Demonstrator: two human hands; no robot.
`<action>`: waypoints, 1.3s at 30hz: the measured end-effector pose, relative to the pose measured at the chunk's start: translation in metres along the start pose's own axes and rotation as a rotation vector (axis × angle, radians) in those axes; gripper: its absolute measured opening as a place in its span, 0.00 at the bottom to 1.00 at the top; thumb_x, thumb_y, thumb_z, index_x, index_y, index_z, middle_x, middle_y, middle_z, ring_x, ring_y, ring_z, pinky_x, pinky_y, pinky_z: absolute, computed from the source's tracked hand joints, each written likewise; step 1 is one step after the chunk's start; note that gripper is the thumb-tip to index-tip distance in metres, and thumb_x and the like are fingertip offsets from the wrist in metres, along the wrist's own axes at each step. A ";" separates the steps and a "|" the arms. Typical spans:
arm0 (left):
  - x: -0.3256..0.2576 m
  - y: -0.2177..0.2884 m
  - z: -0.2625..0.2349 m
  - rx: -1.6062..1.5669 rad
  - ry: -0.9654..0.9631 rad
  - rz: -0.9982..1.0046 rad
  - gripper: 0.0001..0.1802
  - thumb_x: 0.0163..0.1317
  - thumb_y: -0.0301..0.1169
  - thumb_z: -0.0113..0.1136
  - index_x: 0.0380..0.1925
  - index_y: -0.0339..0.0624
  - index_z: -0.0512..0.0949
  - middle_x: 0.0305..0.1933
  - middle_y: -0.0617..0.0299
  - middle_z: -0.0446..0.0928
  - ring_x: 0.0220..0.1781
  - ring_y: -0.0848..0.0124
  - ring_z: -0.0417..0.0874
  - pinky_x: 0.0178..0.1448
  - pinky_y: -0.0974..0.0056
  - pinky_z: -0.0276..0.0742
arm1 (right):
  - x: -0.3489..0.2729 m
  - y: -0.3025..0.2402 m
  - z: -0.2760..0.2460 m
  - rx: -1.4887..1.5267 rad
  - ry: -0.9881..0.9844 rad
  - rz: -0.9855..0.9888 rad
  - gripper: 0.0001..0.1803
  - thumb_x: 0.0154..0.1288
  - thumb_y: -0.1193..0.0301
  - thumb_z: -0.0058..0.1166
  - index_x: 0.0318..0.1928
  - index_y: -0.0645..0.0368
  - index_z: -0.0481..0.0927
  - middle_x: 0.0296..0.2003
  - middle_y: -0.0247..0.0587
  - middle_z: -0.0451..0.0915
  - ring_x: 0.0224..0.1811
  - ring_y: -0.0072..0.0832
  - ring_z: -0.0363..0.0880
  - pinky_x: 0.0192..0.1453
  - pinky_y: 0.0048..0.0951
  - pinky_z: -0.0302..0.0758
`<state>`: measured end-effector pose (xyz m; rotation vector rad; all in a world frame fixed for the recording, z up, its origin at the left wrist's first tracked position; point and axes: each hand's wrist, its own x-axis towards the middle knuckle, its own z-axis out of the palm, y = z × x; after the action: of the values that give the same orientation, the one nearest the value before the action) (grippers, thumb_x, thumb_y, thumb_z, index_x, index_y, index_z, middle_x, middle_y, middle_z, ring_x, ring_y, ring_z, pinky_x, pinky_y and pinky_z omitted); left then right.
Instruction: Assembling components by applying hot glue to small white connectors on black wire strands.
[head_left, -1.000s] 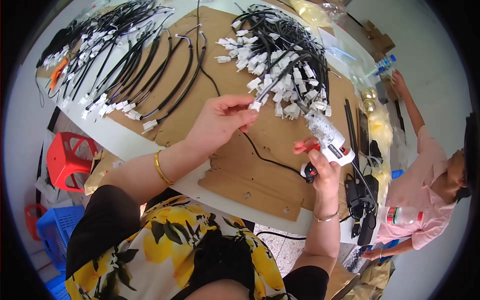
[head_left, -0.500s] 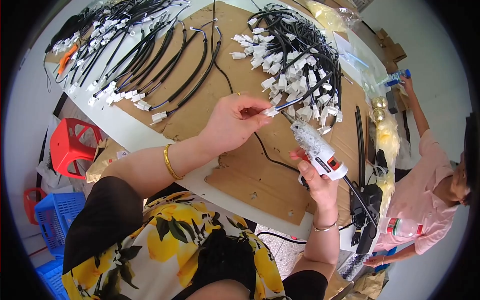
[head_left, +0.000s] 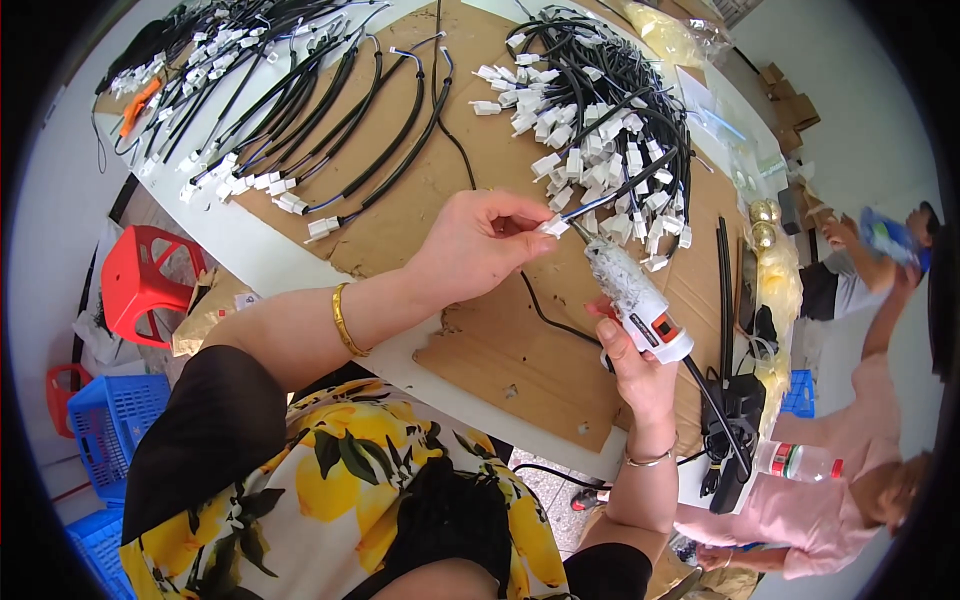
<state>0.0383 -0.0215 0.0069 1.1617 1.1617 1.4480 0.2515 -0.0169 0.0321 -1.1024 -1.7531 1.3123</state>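
Head view: the white connector is held up over the middle of the table, a black-sleeved cable running from it toward the far right corner. Left hand: thumb and index finger clamped on the connector body. Right hand: fingers wrapped around the handle of a white glue gun; contact with the trigger is hidden. Nozzle points up-left, just beside the connector; touching or not, cannot tell. Grey-white residue coats the front of the barrel; a black line leaves the rear toward the near right corner.

Below both hands: brown cardboard sheet, torn along its near side. Toward the far right corner, a heaped pile of cables, white connectors mostly facing left. Toward the far left corner, a spread of cables laid roughly side by side, connectors at their near ends. Orange tool near the left edge.

Along the right edge: black rods, gold balls, dark adapter; clear bottle by the near right corner.

Off the left edge: red stool, blue crate. Off the right edge: co-worker in pink, partly blurred.
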 end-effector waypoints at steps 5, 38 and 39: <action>0.000 0.004 -0.001 -0.059 -0.037 -0.104 0.10 0.53 0.23 0.59 0.36 0.34 0.76 0.27 0.64 0.76 0.27 0.81 0.75 0.28 0.76 0.73 | 0.000 0.001 0.000 -0.002 -0.011 -0.035 0.17 0.54 0.69 0.60 0.43 0.62 0.75 0.38 0.35 0.79 0.39 0.20 0.75 0.44 0.22 0.72; 0.000 0.006 -0.005 -0.184 -0.124 -0.135 0.12 0.53 0.24 0.59 0.38 0.33 0.75 0.25 0.62 0.76 0.23 0.78 0.75 0.28 0.75 0.73 | 0.006 0.006 -0.001 -0.313 0.061 -0.313 0.09 0.49 0.76 0.60 0.28 0.63 0.73 0.22 0.36 0.70 0.22 0.24 0.69 0.26 0.21 0.67; 0.000 0.005 -0.005 -0.174 -0.121 -0.132 0.11 0.53 0.24 0.59 0.38 0.33 0.75 0.26 0.61 0.76 0.24 0.79 0.75 0.29 0.75 0.73 | 0.006 0.007 -0.001 -0.292 0.062 -0.308 0.09 0.49 0.76 0.60 0.28 0.63 0.73 0.23 0.35 0.70 0.23 0.23 0.69 0.26 0.21 0.67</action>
<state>0.0328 -0.0223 0.0111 1.0182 0.9901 1.3313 0.2516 -0.0103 0.0258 -0.9636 -2.0159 0.8478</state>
